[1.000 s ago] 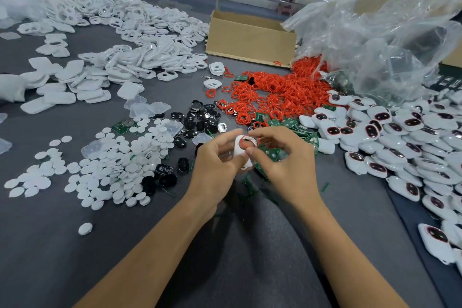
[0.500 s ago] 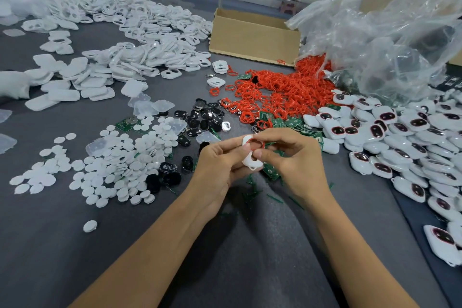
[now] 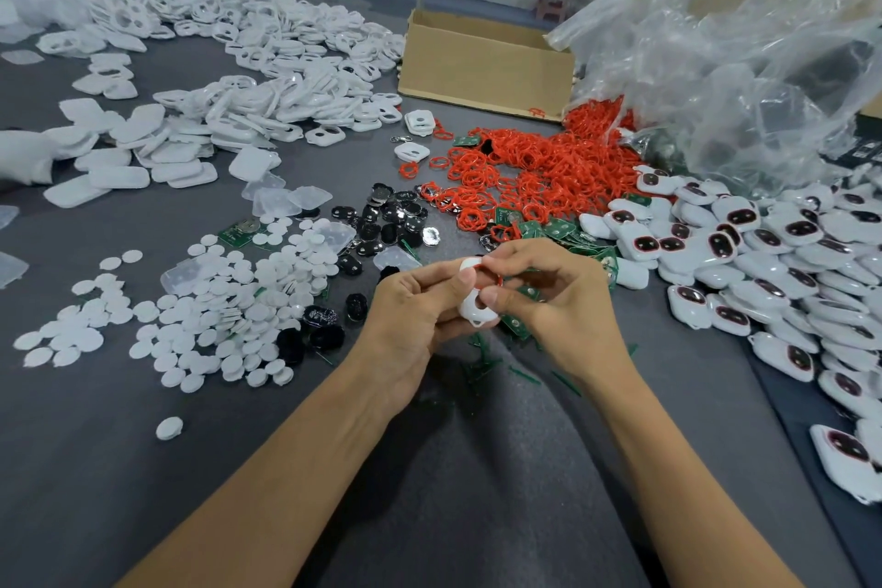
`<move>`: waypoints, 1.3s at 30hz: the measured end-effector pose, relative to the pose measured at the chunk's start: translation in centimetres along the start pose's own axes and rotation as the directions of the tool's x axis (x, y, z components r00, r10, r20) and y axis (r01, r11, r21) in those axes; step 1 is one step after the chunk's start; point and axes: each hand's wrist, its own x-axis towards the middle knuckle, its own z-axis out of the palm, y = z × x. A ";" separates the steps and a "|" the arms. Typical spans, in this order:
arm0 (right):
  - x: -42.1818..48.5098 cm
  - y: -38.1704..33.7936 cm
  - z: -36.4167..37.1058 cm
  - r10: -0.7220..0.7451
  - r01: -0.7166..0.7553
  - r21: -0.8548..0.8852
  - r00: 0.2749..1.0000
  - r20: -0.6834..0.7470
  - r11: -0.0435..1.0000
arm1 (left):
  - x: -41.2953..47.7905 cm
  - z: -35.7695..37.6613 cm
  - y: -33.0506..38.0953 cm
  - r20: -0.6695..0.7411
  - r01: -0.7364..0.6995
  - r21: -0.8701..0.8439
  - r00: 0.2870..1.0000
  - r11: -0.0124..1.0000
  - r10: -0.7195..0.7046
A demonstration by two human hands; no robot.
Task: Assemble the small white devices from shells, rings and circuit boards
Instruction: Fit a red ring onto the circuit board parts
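While the ring is only part seated: the small white rounded plastic shell (image 3: 472,307) is held off the grey cloth-covered surface (image 3: 143,468), above its middle and a little toward the near edge, with a thin red rubber ring (image 3: 495,276) at its upper end.
Left hand: the left hand (image 3: 415,315) pinches the shell, thumb on top, fingers curled beneath.
Right hand: the right hand (image 3: 558,301) has thumb and forefinger narrowed onto the ring and the shell's right side. The fingertips hide whether the ring sits in its groove.
Risk, ring: pressed at 1 spot instead of being worked round, it would probably twist or spring out. Overstretched, it could flick away.
Risk, shell: it is small and smooth, and held by only 2 pinches. A slip would drop it among the green plastic offcuts (image 3: 482,365) just below.
Risk, lost ring: the heap of loose red rings (image 3: 549,172) lies toward the far right, so an escaped ring would vanish into it.
Risk, mix-up: finished white devices with dark oval windows (image 3: 744,244) crowd the right edge. An unfinished shell set there could pass as done.
Risk, boards: small green circuit boards (image 3: 549,227) lie just beyond the right hand, and a careless reach could scatter them.
Risk, sweep: flat white round discs (image 3: 229,301) and black oval parts (image 3: 391,220) lie near the left forearm. A wide wrist swing could push them together.
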 end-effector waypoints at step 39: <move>8.0 2.3 5.8 0.038 0.161 -0.673 0.962 0.271 0.722 | 1.0 -2.8 1.9 -0.379 -0.349 0.097 0.853 0.932 0.358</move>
